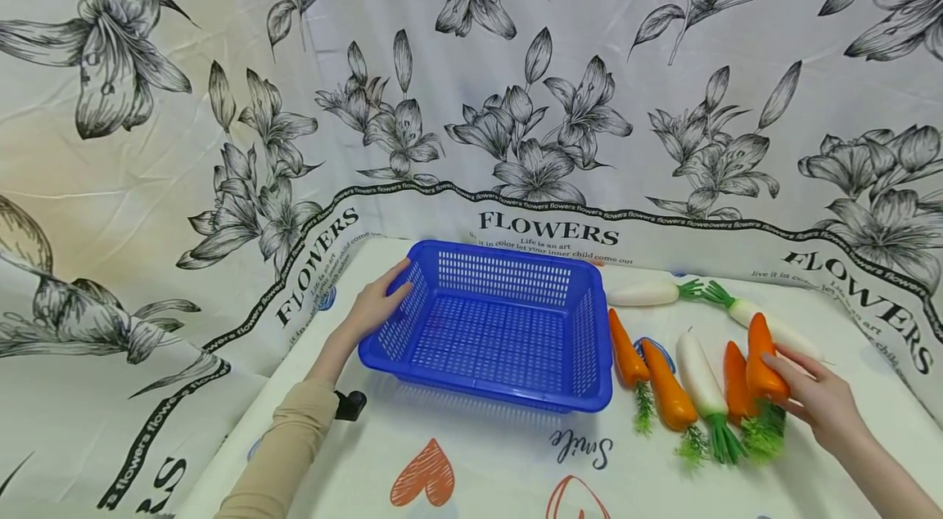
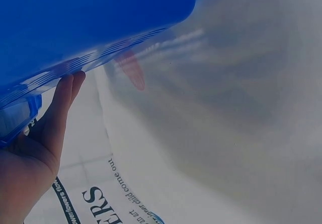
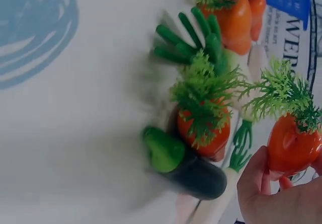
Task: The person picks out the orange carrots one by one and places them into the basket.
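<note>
A blue plastic basket (image 1: 486, 392) with slotted walls stands on the table, nothing inside it. My left hand (image 1: 376, 306) holds its left rim, fingers (image 2: 63, 95) against the outer wall and thumb over the edge. At the right, my right hand (image 1: 818, 396) pinches an orange carrot (image 1: 762, 347) with leafy green top, raised above the table. Beside it lies another carrot (image 1: 737, 384), partly covered by the held one. A dark eggplant (image 3: 198, 176) with a green cap shows in the right wrist view; the head view hides it.
Between basket and right hand lie two carrots (image 1: 669, 388) (image 1: 626, 351) and a white radish (image 1: 700, 372). Two more white radishes (image 1: 644, 294) (image 1: 781, 331) lie behind them. A flower-print curtain (image 1: 545, 134) closes off the back and left. Printed cloth (image 1: 501, 470) covers the table.
</note>
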`<state>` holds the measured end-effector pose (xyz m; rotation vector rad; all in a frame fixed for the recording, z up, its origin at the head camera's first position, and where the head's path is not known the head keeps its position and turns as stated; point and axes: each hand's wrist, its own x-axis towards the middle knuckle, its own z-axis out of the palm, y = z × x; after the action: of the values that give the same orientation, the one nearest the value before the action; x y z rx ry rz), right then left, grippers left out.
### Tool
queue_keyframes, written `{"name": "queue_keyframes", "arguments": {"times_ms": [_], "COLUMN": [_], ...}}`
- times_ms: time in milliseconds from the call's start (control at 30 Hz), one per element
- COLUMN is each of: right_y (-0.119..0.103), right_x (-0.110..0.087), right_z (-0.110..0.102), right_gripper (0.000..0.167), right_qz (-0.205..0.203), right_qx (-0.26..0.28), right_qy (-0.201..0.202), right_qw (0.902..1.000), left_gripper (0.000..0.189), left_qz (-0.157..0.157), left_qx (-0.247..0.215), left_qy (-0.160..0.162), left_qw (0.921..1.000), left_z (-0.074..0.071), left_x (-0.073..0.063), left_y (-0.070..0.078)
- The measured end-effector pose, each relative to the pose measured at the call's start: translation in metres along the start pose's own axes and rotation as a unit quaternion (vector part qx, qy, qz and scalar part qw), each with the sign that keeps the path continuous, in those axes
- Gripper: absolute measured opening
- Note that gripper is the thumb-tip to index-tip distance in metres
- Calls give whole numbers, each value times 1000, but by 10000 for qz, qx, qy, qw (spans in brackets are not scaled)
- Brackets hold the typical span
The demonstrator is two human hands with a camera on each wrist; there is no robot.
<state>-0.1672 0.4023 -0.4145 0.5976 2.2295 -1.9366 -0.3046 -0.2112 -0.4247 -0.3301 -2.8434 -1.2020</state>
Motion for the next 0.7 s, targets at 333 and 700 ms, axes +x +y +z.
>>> {"name": "queue_keyframes", "arguments": {"times_ms": [333, 700], "right_y": [-8, -25], "right_x": [-2, -5], "right_z": [25, 56], "right_gripper": [23, 17], "right_qz": [-375, -223], "right_qx": [707, 1171], "right_qy": [-349, -677], "right_qw": [9962, 9906], "left_gripper": [57, 57], "left_qz": [-41, -21], "left_qx": [-61, -80], "left_qy": [-32, -5], "left_qw": [10000, 10000], "left_z": [0, 0], "left_x": [1, 1], "left_y": [2, -2]}}
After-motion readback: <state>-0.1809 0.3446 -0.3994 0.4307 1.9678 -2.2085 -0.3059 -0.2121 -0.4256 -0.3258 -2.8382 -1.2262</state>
